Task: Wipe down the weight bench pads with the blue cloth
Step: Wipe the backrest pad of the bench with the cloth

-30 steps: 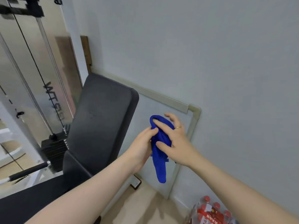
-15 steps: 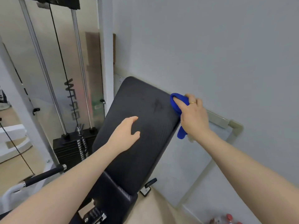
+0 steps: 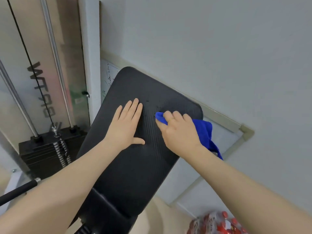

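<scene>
- Near the bottom of the back pad (image 3: pixel 135 166), close to the person, the black pad is looking bare; I cannot tell if it is clean yet.
- The left hand (image 3: pixel 126 125) is now lying flat on the left side of the back pad, fingers (image 3: pixel 135 108) straight and close together, holding nothing. Half a second ago it was only hovering above the pad, so it is now steadying the pad.
- The right hand (image 3: pixel 179 130) is pressing the blue cloth (image 3: pixel 204 130) down on the upper right part of the back pad. Its fingers are curled tight around the cloth.
- A second ago both hands were bunching the cloth in the air beside the pad. Half a second ago the cloth was only touching the pad's right edge. Now it is lying on the pad's face, so I think the wiping is just starting.
- One end of the cloth is hanging off the right edge of the back pad.
- Some dark marks (image 3: pixel 152 103) are sitting just above the cloth, toward the top of the back pad, probably next to be wiped.
- Behind the back pad, a whiteboard (image 3: pixel 224 139) is leaning on the wall.
</scene>
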